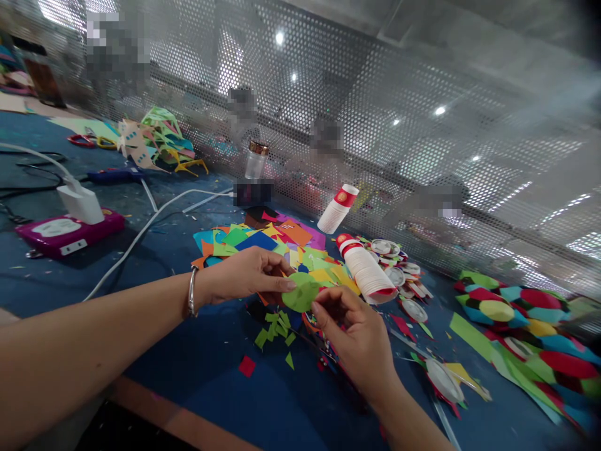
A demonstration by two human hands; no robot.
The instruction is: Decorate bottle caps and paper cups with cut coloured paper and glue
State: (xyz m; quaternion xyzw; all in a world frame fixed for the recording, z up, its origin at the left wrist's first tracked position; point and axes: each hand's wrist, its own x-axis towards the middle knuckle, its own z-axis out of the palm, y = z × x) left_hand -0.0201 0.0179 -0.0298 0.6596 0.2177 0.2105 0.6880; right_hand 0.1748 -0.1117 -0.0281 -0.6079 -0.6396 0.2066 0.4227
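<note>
Between my two hands is a round green paper disc (300, 293), held up over the blue table. My left hand (251, 275), with a silver bangle at the wrist, pinches its left edge between thumb and fingers. On the opposite edge, the fingertips of my right hand (354, 326) close on the disc. Behind it lies a heap of coloured paper pieces (263, 241). Small green paper scraps (275, 329) and a red paper square (246, 366) lie below the hands.
Stacked paper cups (364, 269) lie right of the heap, and another cup stack (337, 210) stands behind. Flattened cup pieces (444, 379) and colourful paper crafts (530, 313) are at right. At left are a purple power strip (70, 233), a glue gun (115, 175) and a white cable (136, 241).
</note>
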